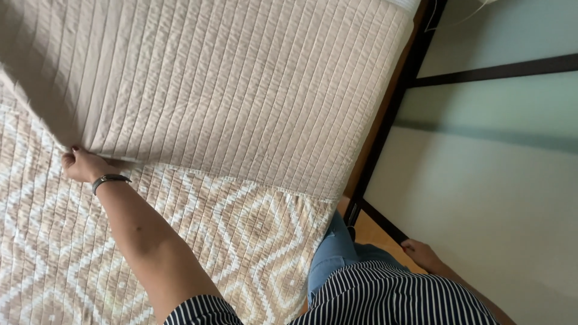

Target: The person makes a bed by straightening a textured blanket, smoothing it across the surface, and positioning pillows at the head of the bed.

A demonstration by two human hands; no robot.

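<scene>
Quilted beige bedspread (241,90) folded back over its diamond-patterned face (229,241), pinched at the fold's lower edge by the left hand (81,164), fingers closed tight on the cloth. Best handled with the grip kept on the hem, pulled flat and even across the bed (36,265) to avoid bunching. Fabric spreading up and rightward from that hand. Right hand (421,253) lying low beside the dark bed frame (391,114), away from the cloth, fingers loosely curled, empty as far as visible.

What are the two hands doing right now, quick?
Left hand: closed, gripping the edge of the beige quilted bedspread.
Right hand: hangs low beside the dark bed frame, holding nothing visible; open or closed cannot be told.
</scene>
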